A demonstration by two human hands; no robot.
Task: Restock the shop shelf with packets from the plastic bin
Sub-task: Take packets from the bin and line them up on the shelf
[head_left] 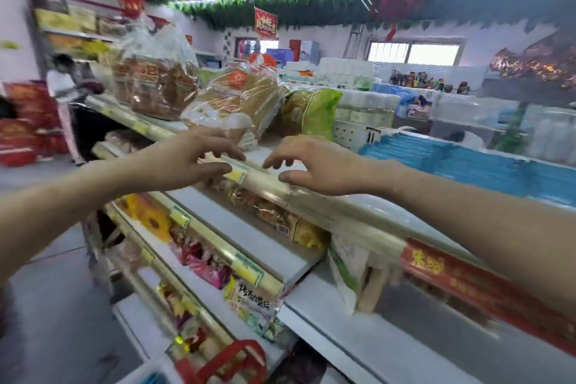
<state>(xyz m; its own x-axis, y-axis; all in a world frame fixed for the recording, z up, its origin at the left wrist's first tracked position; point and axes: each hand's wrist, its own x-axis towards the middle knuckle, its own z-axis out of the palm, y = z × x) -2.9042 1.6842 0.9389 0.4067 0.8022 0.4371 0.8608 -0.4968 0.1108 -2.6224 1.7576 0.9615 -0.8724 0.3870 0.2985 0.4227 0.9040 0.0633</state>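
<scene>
Both of my hands hover over the front rail of the top shelf (268, 184), empty and with fingers loosely spread. My left hand (190, 159) is just in front of a clear-wrapped bread packet (233, 100) lying on the shelf top. My right hand (314, 165) hangs a little to the right, near a green packet (311, 109). A bigger bag of baked goods (152, 78) stands further left on the same shelf. The plastic bin is out of view.
Lower shelves hold snack packets (205, 262) and a white packet (252, 296). A red-handled bag (230, 362) sits at the bottom. A blue stack (467, 165) lies to the right. A person (62, 90) stands in the aisle at left.
</scene>
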